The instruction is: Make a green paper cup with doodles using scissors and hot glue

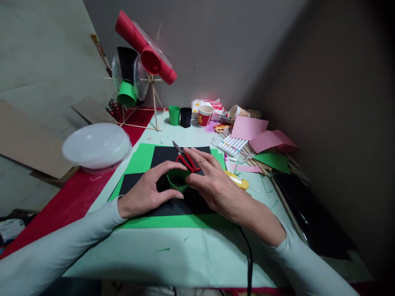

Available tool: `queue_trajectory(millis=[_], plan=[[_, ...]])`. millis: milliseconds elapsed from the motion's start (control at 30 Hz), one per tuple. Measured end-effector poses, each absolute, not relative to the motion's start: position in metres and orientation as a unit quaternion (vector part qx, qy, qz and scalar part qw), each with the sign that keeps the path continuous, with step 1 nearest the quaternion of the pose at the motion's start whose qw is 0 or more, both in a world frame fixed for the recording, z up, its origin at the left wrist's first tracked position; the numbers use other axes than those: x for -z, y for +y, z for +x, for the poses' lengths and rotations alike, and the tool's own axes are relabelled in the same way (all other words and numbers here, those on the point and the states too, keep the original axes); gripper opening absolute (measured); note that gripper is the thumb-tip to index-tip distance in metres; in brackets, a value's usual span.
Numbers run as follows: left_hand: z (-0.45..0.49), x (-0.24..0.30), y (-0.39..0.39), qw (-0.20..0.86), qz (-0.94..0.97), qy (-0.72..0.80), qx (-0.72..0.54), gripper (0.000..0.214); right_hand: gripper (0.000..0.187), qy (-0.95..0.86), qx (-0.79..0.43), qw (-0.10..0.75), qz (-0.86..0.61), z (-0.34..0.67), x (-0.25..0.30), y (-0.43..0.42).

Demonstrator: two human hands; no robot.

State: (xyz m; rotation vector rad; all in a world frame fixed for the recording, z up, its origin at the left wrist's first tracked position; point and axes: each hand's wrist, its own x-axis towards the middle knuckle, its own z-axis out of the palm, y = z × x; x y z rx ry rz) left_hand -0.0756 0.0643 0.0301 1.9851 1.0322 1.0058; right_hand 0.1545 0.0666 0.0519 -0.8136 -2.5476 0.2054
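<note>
A short green paper tube (pixel 178 186) stands upright on black paper (pixel 191 205), its round mouth facing up. My left hand (pixel 150 185) curls around its left side, thumb at the front and fingers behind. At the right rim, my right hand (pixel 214 178) grips the tube between thumb and fingers, the other fingers stretched out above. Parts of the tube's wall are hidden by both hands. Just behind it lie scissors (pixel 186 160) with red handles, blades pointing away. Green paper (pixel 173 222) spreads beneath the black sheets.
A yellow glue gun (pixel 239 181) lies beside my right hand, a black cable (pixel 249 259) hanging over the front edge. Markers (pixel 233 144), sticks and pink paper (pixel 249 128) crowd the right. Cups stand at the back. A stick stand (pixel 154 98) with red tubes (pixel 132 31) rises back left, near plastic lids (pixel 96 144).
</note>
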Motion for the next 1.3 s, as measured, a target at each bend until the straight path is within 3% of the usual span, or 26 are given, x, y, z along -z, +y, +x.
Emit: queue_trajectory(millis=[67, 300, 467, 633, 967, 1300], plan=[[-0.077, -0.029, 0.063, 0.308, 0.767, 0.416, -0.379, 0.039, 0.028, -0.926, -0.084, 0.206, -0.305, 0.152, -0.049, 0.066], [-0.075, -0.02, 0.059, 0.267, 0.772, 0.402, -0.413, 0.056, 0.025, -0.92, -0.122, 0.226, -0.295, 0.148, -0.041, 0.065], [-0.077, -0.027, 0.056, 0.248, 0.786, 0.379, -0.42, 0.036, 0.034, -0.913, -0.131, 0.25, -0.294, 0.149, -0.04, 0.064], [-0.078, -0.028, 0.056, 0.213, 0.777, 0.412, -0.425, 0.016, 0.031, -0.91, -0.132, 0.25, -0.304, 0.149, -0.04, 0.065], [-0.073, -0.02, 0.053, 0.106, 0.793, 0.418, -0.43, 0.006, 0.02, -0.885, -0.146, 0.291, -0.334, 0.143, -0.031, 0.063], [-0.074, -0.018, 0.055, 0.092, 0.818, 0.404, -0.398, 0.019, 0.033, -0.894, -0.138, 0.265, -0.333, 0.145, -0.025, 0.064]])
